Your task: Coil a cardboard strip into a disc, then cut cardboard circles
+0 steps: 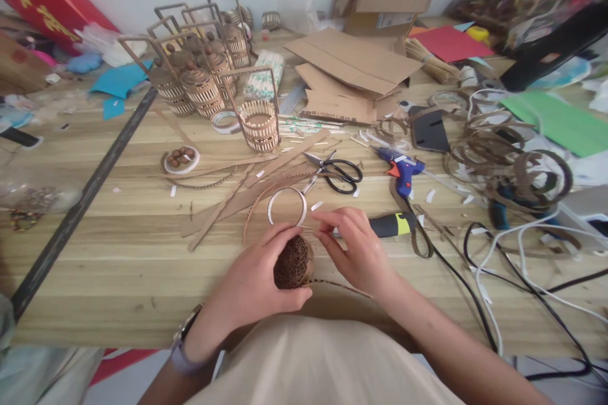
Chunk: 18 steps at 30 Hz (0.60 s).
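Note:
My left hand [256, 278] is wrapped round a tight roll of brown corrugated cardboard [292, 264], held on edge at the near side of the wooden table [118, 266]. My right hand [354, 247] rests against the roll's right side, fingers pinched on the loose cardboard strip [339, 285] that trails off to the right. A white tape ring [286, 207] lies just beyond the hands. A watch sits on my left wrist.
Black scissors [339, 174], a blue glue gun [403, 171] and a yellow-black knife handle [394, 224] lie beyond my right hand. Cardboard lanterns [204, 88] stand at the back left, flat cartons [356, 69] at the back, coiled strips and cables [513, 164] on the right.

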Tool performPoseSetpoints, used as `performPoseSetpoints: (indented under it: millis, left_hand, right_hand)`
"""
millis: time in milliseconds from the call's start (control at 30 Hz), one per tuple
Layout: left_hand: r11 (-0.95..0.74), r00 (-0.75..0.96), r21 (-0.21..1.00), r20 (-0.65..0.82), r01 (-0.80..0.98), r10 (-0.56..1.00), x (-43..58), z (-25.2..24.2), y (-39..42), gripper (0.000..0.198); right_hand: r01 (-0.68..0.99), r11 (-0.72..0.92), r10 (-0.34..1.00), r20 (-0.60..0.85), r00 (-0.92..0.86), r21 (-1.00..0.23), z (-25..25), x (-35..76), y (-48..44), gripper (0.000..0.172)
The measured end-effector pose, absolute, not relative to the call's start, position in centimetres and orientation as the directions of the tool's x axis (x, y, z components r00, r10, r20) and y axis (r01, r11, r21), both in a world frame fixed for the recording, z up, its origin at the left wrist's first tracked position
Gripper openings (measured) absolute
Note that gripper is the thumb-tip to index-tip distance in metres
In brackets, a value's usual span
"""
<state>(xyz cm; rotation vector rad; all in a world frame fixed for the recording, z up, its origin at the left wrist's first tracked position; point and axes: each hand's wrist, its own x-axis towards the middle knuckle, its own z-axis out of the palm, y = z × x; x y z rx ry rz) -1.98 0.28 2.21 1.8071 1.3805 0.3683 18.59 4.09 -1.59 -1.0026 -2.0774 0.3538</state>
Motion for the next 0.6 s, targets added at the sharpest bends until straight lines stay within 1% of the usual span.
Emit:
performPoseSetpoints:
  millis: [67, 100, 133, 167, 267, 300, 367, 500, 533, 600]
  left_hand:
    - [-0.070, 0.352, 0.736, -0.236, 0.673, 0.906, -2.1, 2.2, 0.2, 0.078]
    - [-0.072, 0.352, 0.733, -0.236, 0.677, 0.906, -2.1, 2.2, 0.1, 0.078]
    - [-0.073, 0.353, 0.730, -0.238, 0.679, 0.905, -2.0, 2.2, 0.1, 0.079]
    - [-0.076, 0.357, 0.729, -0.239, 0.680, 0.903, -2.0, 2.2, 0.1, 0.079]
    - [-0.093, 0.377, 0.740, -0.227, 0.666, 0.898, -1.6, 2.4, 0.1, 0.079]
    - [-0.098, 0.381, 0.746, -0.217, 0.658, 0.899, -1.5, 2.5, 0.1, 0.079]
    - [-0.111, 0.386, 0.761, -0.193, 0.640, 0.902, -1.2, 2.6, 0.1, 0.078]
    - [-0.108, 0.380, 0.780, -0.175, 0.617, 0.908, -0.9, 2.7, 0.0, 0.077]
    - [-0.095, 0.373, 0.787, -0.179, 0.609, 0.910, -0.8, 2.7, 0.0, 0.077]
    - [-0.062, 0.363, 0.806, -0.195, 0.589, 0.911, -0.7, 2.8, 0.0, 0.078]
  right_hand:
    - [0.572, 0.600, 0.792, 0.515, -0.327, -0.560, -1.5, 18.8, 4.2, 0.026]
    - [0.596, 0.586, 0.797, 0.521, -0.304, -0.549, -1.4, 18.8, 4.3, 0.025]
    - [0.620, 0.593, 0.783, 0.545, -0.298, -0.513, -1.3, 18.9, 4.3, 0.023]
    - [0.643, 0.620, 0.750, 0.579, -0.319, -0.449, -1.2, 18.9, 4.4, 0.022]
    - [0.663, 0.725, 0.595, 0.654, -0.467, -0.186, -0.8, 18.6, 4.6, 0.022]
    - [0.658, 0.744, 0.557, 0.657, -0.508, -0.122, -0.7, 18.4, 4.6, 0.023]
    - [0.649, 0.760, 0.514, 0.653, -0.556, -0.046, -0.6, 18.2, 4.6, 0.024]
    - [0.649, 0.760, 0.478, 0.667, -0.571, 0.011, -0.7, 18.4, 4.4, 0.025]
    - [0.648, 0.762, 0.476, 0.676, -0.563, 0.003, -0.7, 18.5, 4.4, 0.026]
    - [0.641, 0.766, 0.493, 0.687, -0.534, -0.051, -1.0, 18.8, 4.3, 0.028]
